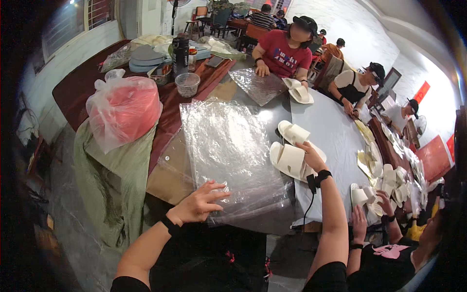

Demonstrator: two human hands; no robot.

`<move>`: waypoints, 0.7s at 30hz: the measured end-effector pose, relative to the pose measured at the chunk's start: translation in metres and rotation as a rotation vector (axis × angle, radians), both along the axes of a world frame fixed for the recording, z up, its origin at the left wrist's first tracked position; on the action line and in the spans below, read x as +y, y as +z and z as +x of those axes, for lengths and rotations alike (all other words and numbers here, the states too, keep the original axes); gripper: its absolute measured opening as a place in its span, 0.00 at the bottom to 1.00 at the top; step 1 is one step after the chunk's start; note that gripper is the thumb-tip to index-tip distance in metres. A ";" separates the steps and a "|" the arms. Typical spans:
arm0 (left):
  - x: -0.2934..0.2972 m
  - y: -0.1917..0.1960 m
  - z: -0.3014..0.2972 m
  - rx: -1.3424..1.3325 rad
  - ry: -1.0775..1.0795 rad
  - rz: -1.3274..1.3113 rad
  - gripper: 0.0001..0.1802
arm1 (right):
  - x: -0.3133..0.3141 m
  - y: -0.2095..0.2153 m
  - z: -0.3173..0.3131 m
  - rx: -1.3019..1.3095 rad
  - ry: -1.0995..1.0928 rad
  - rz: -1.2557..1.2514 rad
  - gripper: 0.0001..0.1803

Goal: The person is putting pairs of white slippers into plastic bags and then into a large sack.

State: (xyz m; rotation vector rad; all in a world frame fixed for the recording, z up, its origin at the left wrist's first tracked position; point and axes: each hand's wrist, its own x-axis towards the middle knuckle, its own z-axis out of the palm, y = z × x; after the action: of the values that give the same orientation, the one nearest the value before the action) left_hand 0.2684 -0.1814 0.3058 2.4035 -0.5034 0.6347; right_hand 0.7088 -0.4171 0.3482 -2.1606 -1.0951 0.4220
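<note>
Stacked clear plastic bags (233, 151) lie before me on the table. My left hand (197, 204) is at their near edge, its fingers spread and holding nothing. To the right, a pair of white slide sandals rests side by side. My right hand (314, 158) is closed at the nearer sandal (288, 159), its fingers reaching between that one and the farther sandal (296, 133). The thumb is partly hidden. Both my wrists wear black bands; a small black clip-like piece with a cable hangs by the right one.
A knotted plastic bag of pink material (127, 109), a clear tub (188, 84) and a black bottle (180, 56) stand at the left. Across the table a person in red handles a clear bag (258, 85) and white sandals (298, 91). At the right another person's hands (360, 224) are near more sandals.
</note>
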 end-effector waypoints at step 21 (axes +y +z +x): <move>-0.011 -0.003 0.011 -0.003 0.136 0.035 0.27 | -0.139 -0.020 -0.103 -0.153 -0.571 0.275 0.26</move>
State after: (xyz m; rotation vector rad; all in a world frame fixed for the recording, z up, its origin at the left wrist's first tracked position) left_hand 0.2793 -0.1924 0.3030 2.4862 -0.3573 0.6931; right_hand 0.6057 -0.5562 0.3278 -2.1558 -0.5268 -0.1475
